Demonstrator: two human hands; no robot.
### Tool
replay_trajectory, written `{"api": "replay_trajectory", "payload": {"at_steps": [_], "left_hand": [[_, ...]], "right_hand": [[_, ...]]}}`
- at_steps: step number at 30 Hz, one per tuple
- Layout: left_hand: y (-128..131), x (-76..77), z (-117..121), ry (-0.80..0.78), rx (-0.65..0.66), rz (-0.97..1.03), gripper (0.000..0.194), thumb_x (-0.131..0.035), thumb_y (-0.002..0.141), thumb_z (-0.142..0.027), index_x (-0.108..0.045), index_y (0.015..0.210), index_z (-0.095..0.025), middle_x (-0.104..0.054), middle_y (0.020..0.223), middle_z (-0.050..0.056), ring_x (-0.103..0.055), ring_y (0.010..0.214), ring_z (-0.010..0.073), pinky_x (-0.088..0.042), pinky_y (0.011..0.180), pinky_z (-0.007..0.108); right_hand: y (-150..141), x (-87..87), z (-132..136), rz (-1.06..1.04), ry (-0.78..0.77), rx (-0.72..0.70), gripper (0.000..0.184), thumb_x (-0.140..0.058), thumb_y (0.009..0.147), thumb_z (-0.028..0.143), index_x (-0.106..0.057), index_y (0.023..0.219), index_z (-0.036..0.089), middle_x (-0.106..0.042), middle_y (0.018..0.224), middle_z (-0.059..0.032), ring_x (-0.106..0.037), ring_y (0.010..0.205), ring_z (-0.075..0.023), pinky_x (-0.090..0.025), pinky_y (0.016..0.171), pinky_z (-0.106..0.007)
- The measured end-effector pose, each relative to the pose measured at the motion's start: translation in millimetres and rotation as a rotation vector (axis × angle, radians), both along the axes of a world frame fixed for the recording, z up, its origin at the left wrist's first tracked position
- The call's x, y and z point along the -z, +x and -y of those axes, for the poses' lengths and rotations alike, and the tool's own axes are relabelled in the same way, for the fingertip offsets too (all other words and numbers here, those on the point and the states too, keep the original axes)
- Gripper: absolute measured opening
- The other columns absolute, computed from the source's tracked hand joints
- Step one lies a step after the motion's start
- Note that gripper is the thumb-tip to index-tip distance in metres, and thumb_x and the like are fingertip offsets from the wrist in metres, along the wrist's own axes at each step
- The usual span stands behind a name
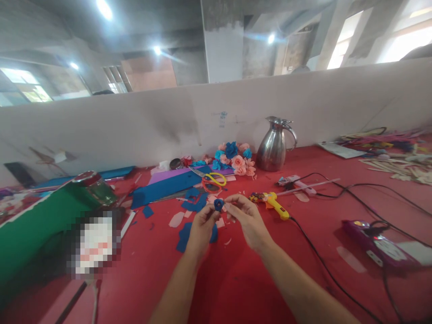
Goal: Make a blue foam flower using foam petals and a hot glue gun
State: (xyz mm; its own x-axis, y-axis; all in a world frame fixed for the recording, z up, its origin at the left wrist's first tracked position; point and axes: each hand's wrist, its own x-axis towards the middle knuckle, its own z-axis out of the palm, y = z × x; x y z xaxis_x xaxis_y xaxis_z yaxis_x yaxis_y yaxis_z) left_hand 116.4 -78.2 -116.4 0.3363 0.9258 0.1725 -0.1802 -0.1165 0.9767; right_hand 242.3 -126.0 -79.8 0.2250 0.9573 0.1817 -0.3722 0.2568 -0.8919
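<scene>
Left hand [201, 228] and right hand [249, 220], fingers nearly closed, pinch a small dark-blue paper rosette [218, 205] — seemingly keeping it rolled.

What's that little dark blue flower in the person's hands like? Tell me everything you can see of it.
The small flower is dark blue and roundish, with petal-like layers curled around an opening at its middle. It looks like paper, though its fine folds are too small to make out. The left hand pinches it from one side, while the fingertips of the right hand meet its other edge. It is held up over the red table, its open face toward the camera.
</scene>
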Motion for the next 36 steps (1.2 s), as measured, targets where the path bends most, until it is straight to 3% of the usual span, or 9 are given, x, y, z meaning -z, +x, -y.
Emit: {"api": "replay_trajectory", "payload": {"at_steps": [12, 22, 31, 36], "left_hand": [[-1.3, 2.5, -1.4, -0.019, -0.029, -0.035, 0.017, -0.065, 0.076, -0.029, -0.07, 0.089, -0.019, -0.059, 0.075, 0.0, -0.046, 0.07, 0.0124, -0.036, 0.066, 0.022], [0.3, 0.1, -0.1, -0.011, -0.011, -0.015, 0.019, -0.063, 0.078, -0.034, -0.068, 0.087, -0.018, -0.056, 0.074, 0.0, -0.045, 0.07, 0.0129, -0.035, 0.065, 0.023], [-1.2, 0.5, 0.3, -0.026, -0.04, -0.06, 0.016, -0.065, 0.076, -0.031, -0.071, 0.085, -0.019, -0.051, 0.07, -0.001, -0.041, 0.067, 0.0121, -0.032, 0.063, 0.022], [-0.2, -0.4, 0.1, -0.032, -0.03, -0.025, 0.017, -0.067, 0.075, -0.032, -0.072, 0.084, -0.019, -0.056, 0.074, 0.001, -0.043, 0.07, 0.013, -0.034, 0.067, 0.023]], "right_hand": [[0.7, -1.5, -2.6, 0.045, -0.06, 0.018, 0.02, -0.07, 0.067, 0.034, -0.06, 0.067, 0.017, -0.054, 0.053, 0.0049, -0.044, 0.046, -0.0068, -0.037, 0.045, -0.019], [-1.2, 0.0, -4.1, 0.082, -0.141, 0.042, 0.02, -0.064, 0.068, 0.035, -0.054, 0.066, 0.018, -0.06, 0.052, 0.0027, -0.046, 0.039, -0.007, -0.038, 0.041, -0.02], [2.7, 1.1, -4.4, 0.186, -0.011, 0.109, 0.015, -0.064, 0.071, 0.031, -0.062, 0.078, 0.018, -0.062, 0.067, 0.0012, -0.051, 0.054, -0.0089, -0.039, 0.05, -0.021], [2.7, 0.6, -4.6, 0.191, -0.017, 0.109, 0.015, -0.065, 0.071, 0.032, -0.062, 0.069, 0.017, -0.059, 0.06, 0.0024, -0.048, 0.05, -0.0086, -0.037, 0.049, -0.021]]}}
